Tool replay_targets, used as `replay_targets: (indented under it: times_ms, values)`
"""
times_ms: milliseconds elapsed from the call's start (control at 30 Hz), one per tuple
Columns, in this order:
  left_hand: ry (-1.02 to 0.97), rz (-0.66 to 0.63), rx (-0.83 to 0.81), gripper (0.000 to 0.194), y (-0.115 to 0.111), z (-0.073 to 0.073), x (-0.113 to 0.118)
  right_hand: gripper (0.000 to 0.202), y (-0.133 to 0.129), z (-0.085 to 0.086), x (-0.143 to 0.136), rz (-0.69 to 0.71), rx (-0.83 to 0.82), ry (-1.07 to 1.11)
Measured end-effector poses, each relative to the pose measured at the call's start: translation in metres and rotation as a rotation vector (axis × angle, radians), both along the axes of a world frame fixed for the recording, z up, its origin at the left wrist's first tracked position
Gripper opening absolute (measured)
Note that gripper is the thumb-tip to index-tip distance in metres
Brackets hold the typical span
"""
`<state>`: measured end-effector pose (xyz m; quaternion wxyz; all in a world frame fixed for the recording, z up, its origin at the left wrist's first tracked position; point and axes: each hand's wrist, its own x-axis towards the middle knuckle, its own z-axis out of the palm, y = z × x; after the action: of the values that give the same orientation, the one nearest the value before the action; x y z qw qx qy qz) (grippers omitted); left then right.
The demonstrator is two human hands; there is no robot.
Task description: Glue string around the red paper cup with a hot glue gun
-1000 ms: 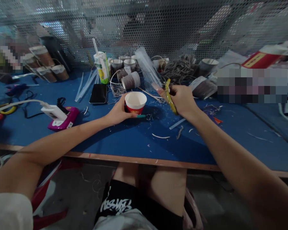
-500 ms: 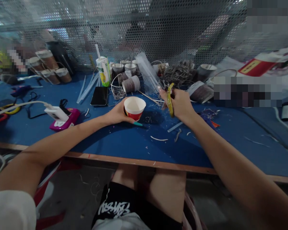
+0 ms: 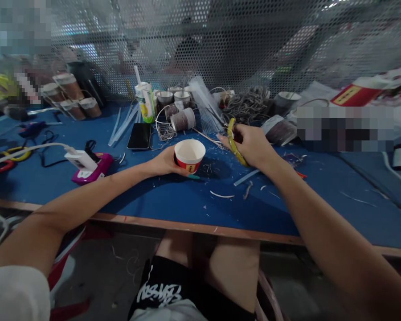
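Note:
My left hand (image 3: 169, 162) is wrapped round a red and white paper cup (image 3: 190, 152), held upright with its mouth facing up over the blue table (image 3: 173, 203). To the right, my right hand (image 3: 250, 143) grips a yellow-handled tool (image 3: 234, 142), which looks like scissors; its tip points away towards the strips and cord and is hard to make out. Between the two hands, thin scraps lie on the table. Just behind the cup rests a cord-wrapped cup (image 3: 183, 120) on its side.
A black phone (image 3: 139, 136), a drink carton with a straw (image 3: 145, 102) and a purple power socket (image 3: 93, 169) stand left. Clear plastic strips (image 3: 205, 100) and a heap of grey cord (image 3: 249, 104) lie behind. A metal mesh (image 3: 194, 49) rises at the back.
The cup has turned slightly in my left hand, showing more of its yellow label. My right hand has tilted the yellow-handled tool further to the left.

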<state>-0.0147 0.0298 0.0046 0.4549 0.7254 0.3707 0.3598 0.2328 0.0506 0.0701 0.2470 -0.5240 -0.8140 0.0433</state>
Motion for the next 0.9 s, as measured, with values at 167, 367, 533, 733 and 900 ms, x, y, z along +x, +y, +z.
replay_targets:
  times_ms: [167, 367, 533, 733, 900]
  values:
    - [-0.003, 0.119, 0.091, 0.087, -0.003, -0.011, 0.007, 0.021, -0.012, 0.01, -0.001, 0.091, -0.007, -0.289]
    - [0.023, 0.128, 0.163, 0.087, -0.005, -0.01, 0.008, 0.025, -0.019, 0.011, -0.004, 0.073, 0.001, -0.504]
    - [0.038, 0.139, 0.168, 0.091, -0.005, -0.01, 0.008, 0.031, -0.024, 0.014, -0.01, 0.044, 0.01, -0.58]
    - [0.035, 0.128, 0.179, 0.09, -0.005, -0.009, 0.009, 0.035, -0.029, 0.018, -0.016, 0.008, 0.011, -0.647]
    - [0.043, 0.135, 0.17, 0.086, -0.006, -0.008, 0.009, 0.038, -0.026, 0.018, -0.017, -0.01, 0.013, -0.684]
